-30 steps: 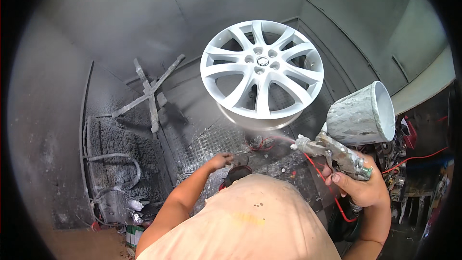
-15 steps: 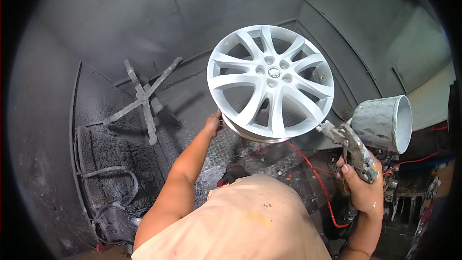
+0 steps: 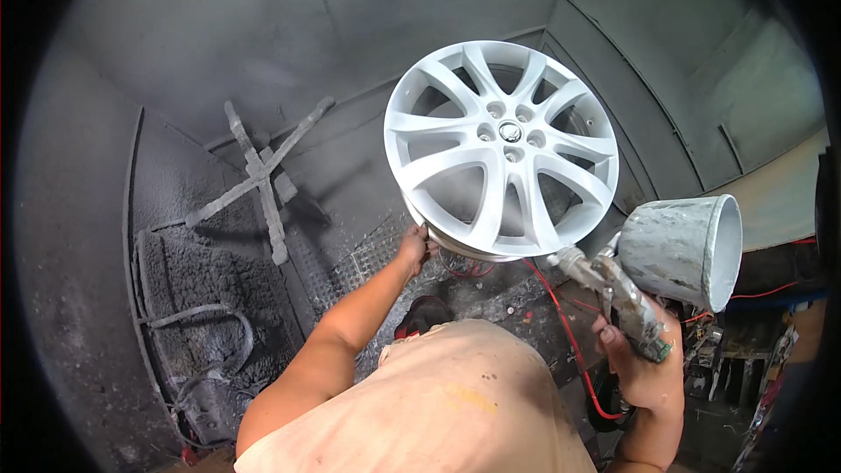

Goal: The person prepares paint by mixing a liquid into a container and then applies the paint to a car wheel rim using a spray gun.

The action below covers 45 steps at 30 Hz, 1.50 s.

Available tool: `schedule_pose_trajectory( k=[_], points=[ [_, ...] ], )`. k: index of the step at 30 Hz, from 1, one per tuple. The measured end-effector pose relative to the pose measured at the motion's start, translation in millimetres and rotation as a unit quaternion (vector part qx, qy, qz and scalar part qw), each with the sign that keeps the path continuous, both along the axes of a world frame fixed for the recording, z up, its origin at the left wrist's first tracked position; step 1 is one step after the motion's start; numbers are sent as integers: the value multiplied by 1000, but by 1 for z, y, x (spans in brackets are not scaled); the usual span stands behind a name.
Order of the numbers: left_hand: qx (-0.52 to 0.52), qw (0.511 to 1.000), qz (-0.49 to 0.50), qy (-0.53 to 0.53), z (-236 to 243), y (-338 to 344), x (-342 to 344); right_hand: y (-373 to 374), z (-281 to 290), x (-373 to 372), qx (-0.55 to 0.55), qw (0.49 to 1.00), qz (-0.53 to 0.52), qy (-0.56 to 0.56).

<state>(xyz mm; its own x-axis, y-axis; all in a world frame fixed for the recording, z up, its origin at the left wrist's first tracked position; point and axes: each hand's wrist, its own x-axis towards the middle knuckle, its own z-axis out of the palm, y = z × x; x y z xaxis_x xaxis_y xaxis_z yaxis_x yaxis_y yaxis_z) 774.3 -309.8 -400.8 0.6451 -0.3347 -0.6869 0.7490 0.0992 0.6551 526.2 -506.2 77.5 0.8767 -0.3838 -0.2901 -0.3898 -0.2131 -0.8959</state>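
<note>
A pale grey multi-spoke car wheel [image 3: 501, 147] stands tilted up at the centre of a paint-coated spray booth. My left hand [image 3: 414, 243] grips its lower left rim. My right hand [image 3: 637, 359] holds a paint-crusted spray gun [image 3: 613, 293] by the handle, its nozzle pointing at the wheel's lower right edge. The gun's grey cup [image 3: 683, 247] sticks out to the right with its open mouth facing sideways.
A cross-shaped metal stand [image 3: 260, 176] leans against the booth's back wall at left. A caked grate and hoses [image 3: 201, 315] lie at lower left. A red hose [image 3: 565, 333] runs below the wheel. Cluttered equipment [image 3: 745, 359] sits at right.
My left hand reached up from the grate and took the wheel's lower rim. The wheel appears larger and nearer. The spray gun stayed at the wheel's lower right.
</note>
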Motion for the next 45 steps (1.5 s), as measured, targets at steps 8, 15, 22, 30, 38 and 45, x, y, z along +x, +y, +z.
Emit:
schedule_pose_trajectory(
  k=[8,15,22,30,38,45],
  points=[
    [-12,994,-83,75,12,-27,-57,-16,0,-12,-32,997,-69,2],
    [-60,983,-148,91,-9,-22,-63,-17,7,-36,47,997,14,67],
    [-66,995,-40,60,-6,-7,-14,-41,-17,-50,-105,994,16,-1],
    [-44,998,0,53,12,-16,-5,-51,-10,-50,-44,997,-60,18],
    [-52,994,-1,98,8,-66,-68,-74,-21,-69,22,999,15,28],
    [-47,977,-188,85,-14,-72,-66,-105,-32,-56,-134,990,-50,-1]
  ],
)
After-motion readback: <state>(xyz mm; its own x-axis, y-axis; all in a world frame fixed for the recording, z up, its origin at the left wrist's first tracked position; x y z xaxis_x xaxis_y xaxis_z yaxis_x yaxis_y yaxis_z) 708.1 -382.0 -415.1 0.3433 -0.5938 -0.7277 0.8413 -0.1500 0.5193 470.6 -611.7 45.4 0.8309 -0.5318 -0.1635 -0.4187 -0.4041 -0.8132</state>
